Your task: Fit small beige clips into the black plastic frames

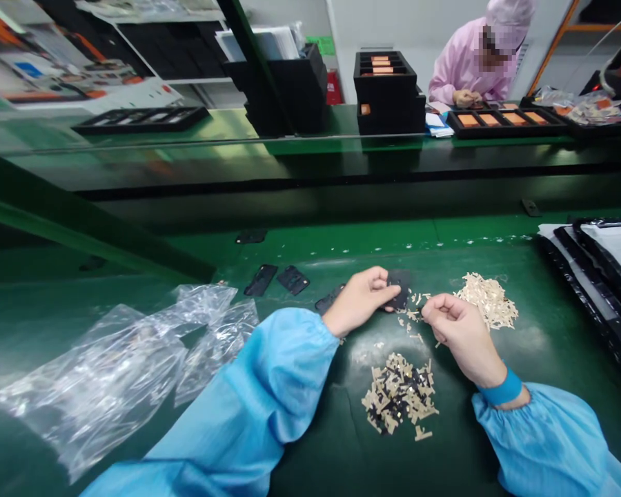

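Black flat plate [399,288], in the head view, is gripped between thumb and fingers of the left hand [361,298] over the green worktop [341,455]. The right hand [460,335] has its fingertips pinched together beside scattered beige pieces [416,337]; whether they hold one cannot be determined.

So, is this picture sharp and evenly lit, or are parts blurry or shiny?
Head view: bright glints on the clear plastic bag, a pale sheen on the green tabletop near the lower pile of pieces; head view: background clutter at upper left smeared by blur; head view: left hand and right hand fairly sharp.
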Demonstrator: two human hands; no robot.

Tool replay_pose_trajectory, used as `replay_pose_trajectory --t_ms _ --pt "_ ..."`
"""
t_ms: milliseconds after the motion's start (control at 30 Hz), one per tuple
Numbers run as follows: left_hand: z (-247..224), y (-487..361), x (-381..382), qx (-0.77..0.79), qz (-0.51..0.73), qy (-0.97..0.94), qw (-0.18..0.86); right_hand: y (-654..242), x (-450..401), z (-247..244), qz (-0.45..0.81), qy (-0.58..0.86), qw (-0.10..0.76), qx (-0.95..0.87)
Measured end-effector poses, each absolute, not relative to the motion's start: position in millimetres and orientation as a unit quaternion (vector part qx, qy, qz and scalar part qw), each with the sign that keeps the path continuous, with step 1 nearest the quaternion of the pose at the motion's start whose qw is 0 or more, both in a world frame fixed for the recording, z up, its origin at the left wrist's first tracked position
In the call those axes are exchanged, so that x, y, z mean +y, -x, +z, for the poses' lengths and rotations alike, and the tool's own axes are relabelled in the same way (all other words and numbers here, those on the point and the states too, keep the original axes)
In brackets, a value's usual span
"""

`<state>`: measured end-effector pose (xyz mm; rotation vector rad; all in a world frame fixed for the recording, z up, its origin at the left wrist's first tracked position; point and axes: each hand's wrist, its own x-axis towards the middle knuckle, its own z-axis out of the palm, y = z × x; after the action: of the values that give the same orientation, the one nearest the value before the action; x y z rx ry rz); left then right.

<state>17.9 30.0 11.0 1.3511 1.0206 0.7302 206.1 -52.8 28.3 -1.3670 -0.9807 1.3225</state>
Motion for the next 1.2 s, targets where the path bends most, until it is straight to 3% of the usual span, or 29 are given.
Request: replay_pose_trajectory --t_ms 133,667,1200 --pt "3.2 -31.0 4.6 0.422 0.352 -0.521 0.653 -204.1 -53.7 24.0 0.506 0.586 0.466 -0.429" --pt "3.5 -32.9 -3.2 0.461 0.383 -0.574 0.558 -200.6 -60.4 20.3 0.412 0.648 0.376 -0.518" --pt "6.4 -35.2 -6.2 0.461 0.379 -0.582 0.552 -198.2 -60.3 22.2 0.42 0.655 0.354 -0.519"
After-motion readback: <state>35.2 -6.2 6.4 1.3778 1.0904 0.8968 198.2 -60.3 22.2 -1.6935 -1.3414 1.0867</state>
